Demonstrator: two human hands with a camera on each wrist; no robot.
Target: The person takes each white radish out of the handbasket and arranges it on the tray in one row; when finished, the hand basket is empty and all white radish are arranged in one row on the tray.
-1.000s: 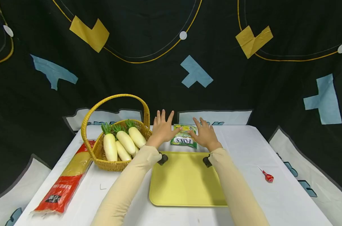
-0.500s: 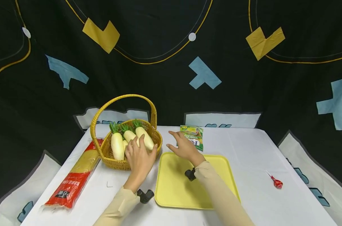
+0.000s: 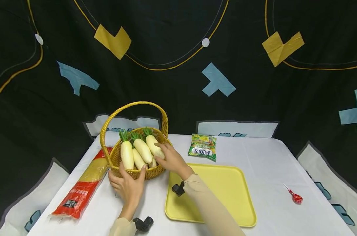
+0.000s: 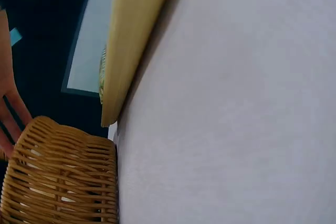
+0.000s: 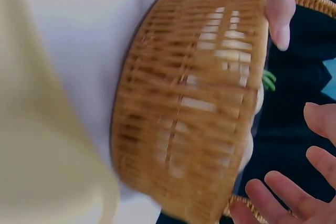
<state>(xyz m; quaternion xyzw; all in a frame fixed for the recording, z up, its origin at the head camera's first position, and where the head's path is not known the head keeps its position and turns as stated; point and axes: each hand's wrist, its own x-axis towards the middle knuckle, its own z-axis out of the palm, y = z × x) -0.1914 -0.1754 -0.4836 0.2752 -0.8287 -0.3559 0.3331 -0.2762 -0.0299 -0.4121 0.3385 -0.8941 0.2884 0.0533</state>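
A yellow wicker basket (image 3: 157, 172) with a tall handle stands at the left middle of the table, holding several white radishes (image 3: 127, 154) with green tops. At its front left, my left hand (image 3: 129, 185) has spread fingers against or close to the basket wall. My right hand (image 3: 173, 160) reaches over the right rim, fingers extended beside the rightmost radish; contact there is unclear. In the right wrist view, the right fingers (image 5: 286, 198) are loosely spread near the rim, apart from the basket wall (image 5: 178, 103). Neither hand visibly grips anything.
A yellow tray (image 3: 222, 193) lies right of the basket, partly under the right forearm. Behind it sits a green Fox's packet (image 3: 202, 147). A long red-and-yellow noodle pack (image 3: 84, 186) lies left of the basket. A red lollipop (image 3: 296, 198) rests at the right.
Both hands have moved left from above the tray's far end to the basket, the left hand to its front left and the right to its right rim. The view has shifted slightly left.
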